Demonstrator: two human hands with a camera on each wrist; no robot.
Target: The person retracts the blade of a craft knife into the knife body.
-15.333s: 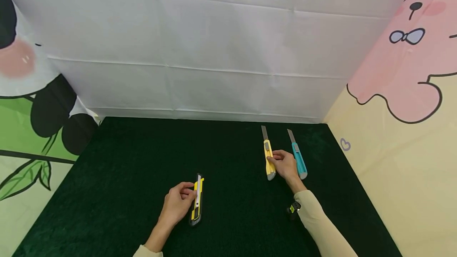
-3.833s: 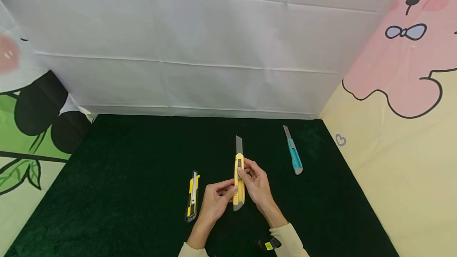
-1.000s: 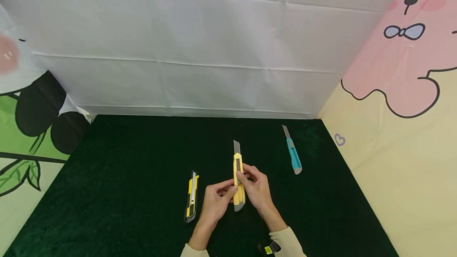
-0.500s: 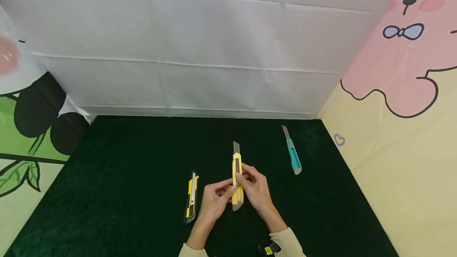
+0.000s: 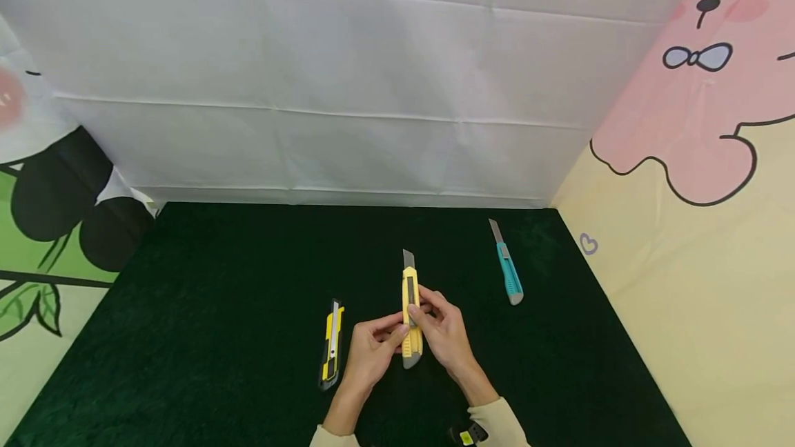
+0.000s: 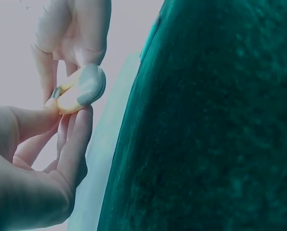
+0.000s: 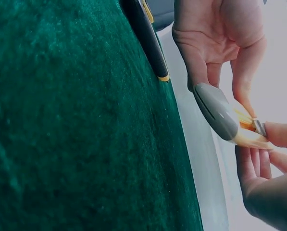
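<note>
Both hands hold a pale yellow utility knife (image 5: 408,287) upright in the head view, its short blade (image 5: 408,259) pointing away. My left hand (image 5: 369,359) pinches the lower handle between thumb and fingers. The right hand (image 5: 448,338) grips it from the other side, thumb on the slider. The knife's grey end cap (image 6: 91,84) faces the camera in the left wrist view, and the cap (image 7: 215,110) shows again in the right wrist view, held off the cloth. Left of the hands lies a black and yellow utility knife (image 5: 332,347); a teal utility knife (image 5: 509,273) lies farther back right.
A dark green cloth (image 5: 236,309) covers the table. Behind it rises a white sheet (image 5: 373,88) with fold lines. Printed cartoon cloths flank both sides, with a pink bear (image 5: 689,123) on the right.
Since about fifteen seconds ago the pale yellow knife has come from the right into both hands. Over the last few seconds its blade has grown shorter, the right thumb moving down with the slider.
</note>
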